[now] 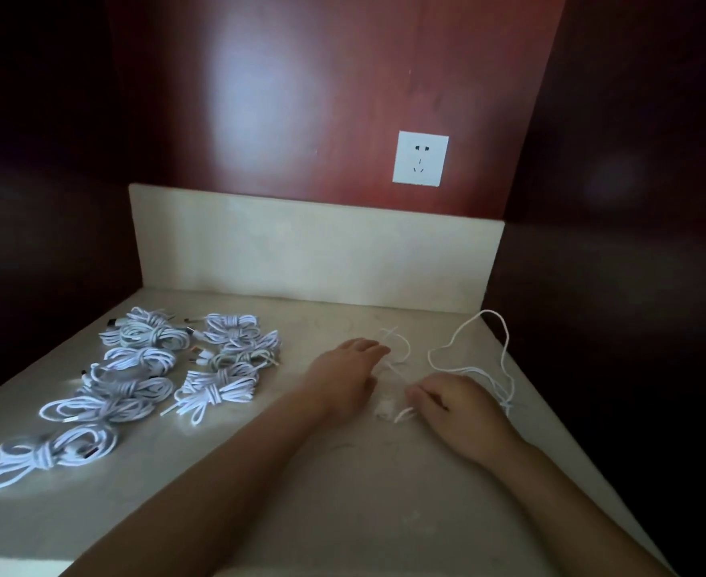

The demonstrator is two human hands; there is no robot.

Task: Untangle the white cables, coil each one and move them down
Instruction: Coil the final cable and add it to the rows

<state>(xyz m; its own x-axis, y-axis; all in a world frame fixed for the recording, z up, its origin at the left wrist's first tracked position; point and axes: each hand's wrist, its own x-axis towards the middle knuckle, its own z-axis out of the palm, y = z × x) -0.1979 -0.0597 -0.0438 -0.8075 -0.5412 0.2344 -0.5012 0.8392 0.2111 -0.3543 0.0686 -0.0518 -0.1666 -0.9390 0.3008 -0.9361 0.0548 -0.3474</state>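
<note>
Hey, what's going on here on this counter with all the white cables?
A person is sorting white cables on a pale counter. Their right hand has its fingers curled and seems to pinch the loose white cable, which sprawls in open loops toward the counter's right edge. The left hand reaches with its fingers stretched to a tangled stretch of the same cable. Several coiled bundles already lie in two rows on the left.
</note>
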